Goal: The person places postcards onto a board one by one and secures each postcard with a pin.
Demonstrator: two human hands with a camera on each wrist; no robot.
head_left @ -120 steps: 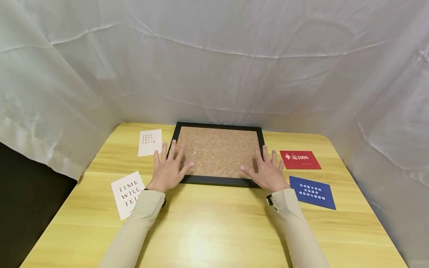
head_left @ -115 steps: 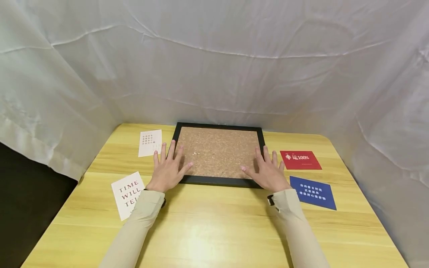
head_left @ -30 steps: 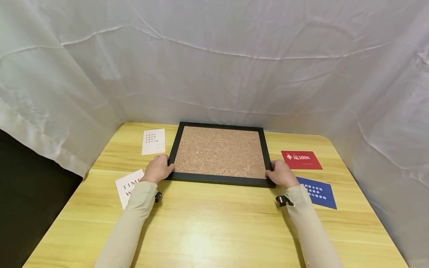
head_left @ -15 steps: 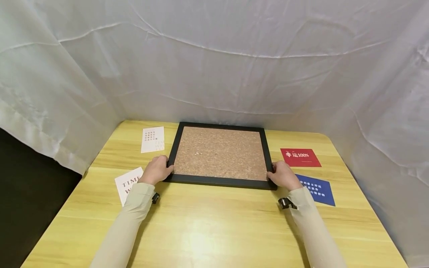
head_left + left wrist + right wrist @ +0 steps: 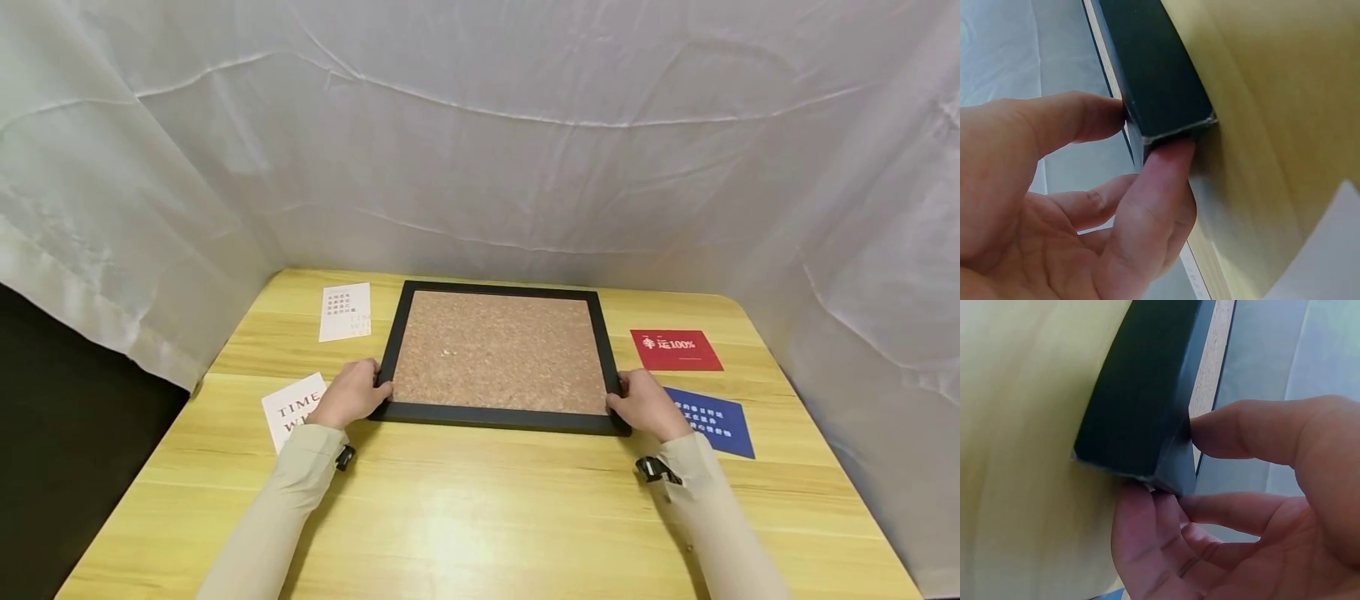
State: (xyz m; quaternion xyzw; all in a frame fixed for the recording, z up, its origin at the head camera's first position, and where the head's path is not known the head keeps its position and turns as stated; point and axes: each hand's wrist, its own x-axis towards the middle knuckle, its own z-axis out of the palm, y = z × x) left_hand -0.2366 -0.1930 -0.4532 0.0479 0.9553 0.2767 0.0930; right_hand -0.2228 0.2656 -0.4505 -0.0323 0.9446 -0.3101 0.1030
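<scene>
Cork-faced rectangular board in a black frame [image 5: 498, 354] lies at frame centre on the yellow wooden table [image 5: 480, 508]. Left hand [image 5: 348, 396] grips its lower-left corner, right hand [image 5: 648, 404] its lower-right corner, thumbs on top, fingers curled beneath.

Bright, even overhead light; soft glare patch on bench [image 5: 450, 533] in front of you. Head view sharp, corners bowed by wide lens. Your wrist views blurred close up, hands [image 5: 1054, 212] soft-edged.
</scene>
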